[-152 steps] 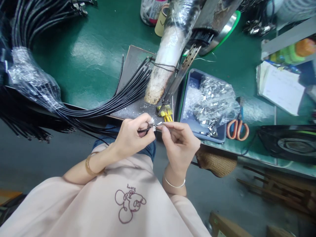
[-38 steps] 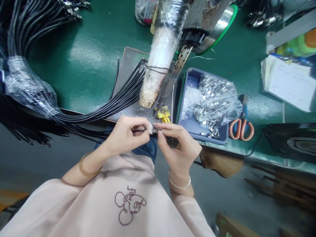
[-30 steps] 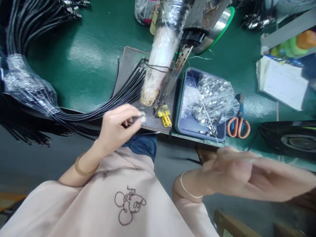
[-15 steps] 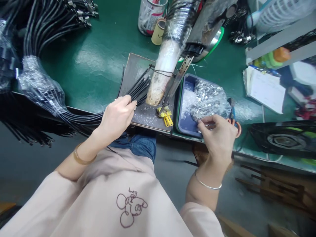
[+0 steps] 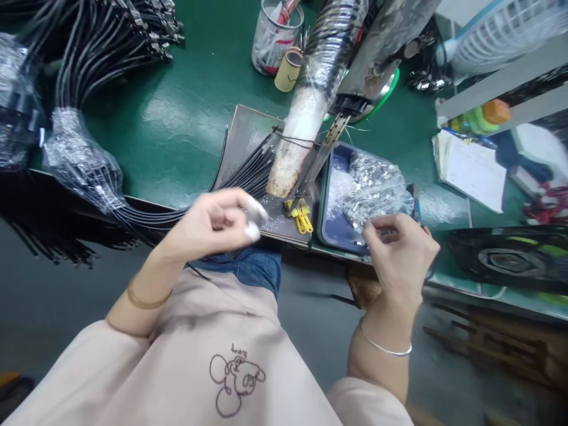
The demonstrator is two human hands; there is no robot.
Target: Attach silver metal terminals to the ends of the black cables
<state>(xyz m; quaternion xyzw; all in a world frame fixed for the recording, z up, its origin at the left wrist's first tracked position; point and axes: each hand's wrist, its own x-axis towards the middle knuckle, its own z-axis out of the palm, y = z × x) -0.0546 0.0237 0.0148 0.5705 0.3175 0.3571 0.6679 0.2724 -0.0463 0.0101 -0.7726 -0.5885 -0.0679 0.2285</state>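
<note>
Head view, glossy black cables, silvery pieces, left hand parted, right hand of unclear grip

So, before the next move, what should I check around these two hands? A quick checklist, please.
1. Left hand, thumb and index finger apart: ok.
2. Right hand at the blue tray: ok.
3. Something pinched in its fingertips: cannot tell, too small.
4. Black cables lying on the grey board: ok.
5. Scissors in plain sight: not ok, mostly hidden by the right hand.
6. Soldering iron cool: cannot tell.
</note>
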